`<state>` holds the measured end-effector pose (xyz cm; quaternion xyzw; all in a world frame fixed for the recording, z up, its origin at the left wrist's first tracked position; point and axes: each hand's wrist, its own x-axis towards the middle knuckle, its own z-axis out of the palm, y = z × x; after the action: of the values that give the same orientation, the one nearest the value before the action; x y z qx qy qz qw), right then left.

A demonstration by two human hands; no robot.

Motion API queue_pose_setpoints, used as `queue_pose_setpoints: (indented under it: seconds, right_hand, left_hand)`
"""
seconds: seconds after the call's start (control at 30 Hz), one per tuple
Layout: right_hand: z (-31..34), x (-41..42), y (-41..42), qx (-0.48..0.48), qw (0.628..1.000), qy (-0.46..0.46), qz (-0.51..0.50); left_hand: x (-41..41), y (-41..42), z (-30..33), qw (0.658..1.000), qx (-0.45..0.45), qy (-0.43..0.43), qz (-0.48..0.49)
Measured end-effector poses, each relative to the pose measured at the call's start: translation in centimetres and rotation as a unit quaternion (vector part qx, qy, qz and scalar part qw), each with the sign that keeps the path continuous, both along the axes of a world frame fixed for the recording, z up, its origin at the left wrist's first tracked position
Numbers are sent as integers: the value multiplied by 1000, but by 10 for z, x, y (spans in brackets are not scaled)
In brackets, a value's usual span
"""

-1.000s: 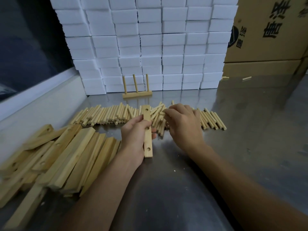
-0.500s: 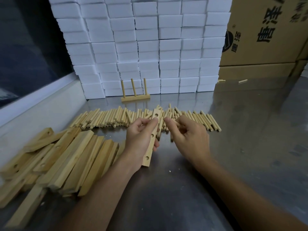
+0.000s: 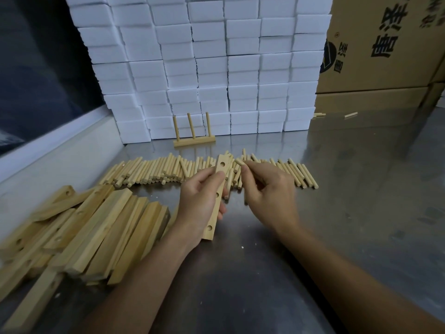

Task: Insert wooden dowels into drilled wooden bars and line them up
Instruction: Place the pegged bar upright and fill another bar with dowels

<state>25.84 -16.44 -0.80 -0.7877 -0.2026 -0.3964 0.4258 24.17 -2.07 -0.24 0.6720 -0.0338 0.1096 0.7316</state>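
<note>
Steel table (image 3: 337,213): your left hand (image 3: 199,203) grips the drilled bar (image 3: 218,189) hole-up so your right hand (image 3: 267,189) can seat its pinched dowel (image 3: 239,161).

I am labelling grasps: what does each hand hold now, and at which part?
The left hand grips the drilled bar around its middle. The right hand pinches a dowel near its far end.

both forearms bare, no sleeves, gloves or rings on left hand (image 3: 201,201) or right hand (image 3: 269,191).
</note>
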Motion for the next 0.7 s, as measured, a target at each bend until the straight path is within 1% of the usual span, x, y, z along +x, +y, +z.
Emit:
queue_pose_setpoints:
  seconds: [0.07,0.13,0.23,0.37,0.5,0.7]
  right_hand:
    - [0,-1,3,2,1000,-24,-8]
    - [0,0,4,-8,999,-34,4]
    - [0,1,4,-20,999,-34,26]
    - [0,3,2,-41,998,-31,32]
    - [2,4,0,-81,997,-13,0]
    - [6,4,2,-101,993,-32,-43]
  left_hand:
    - [1,0,-2,1000,-6,0,-10]
    - [2,0,-3,1000,-8,3,-18]
    - [3,0,-4,1000,-1,-3,-20]
    - [3,2,-5,999,26,-21,2]
    - [4,5,-7,997,73,-28,27]
    - [5,5,-6,995,80,-44,40]
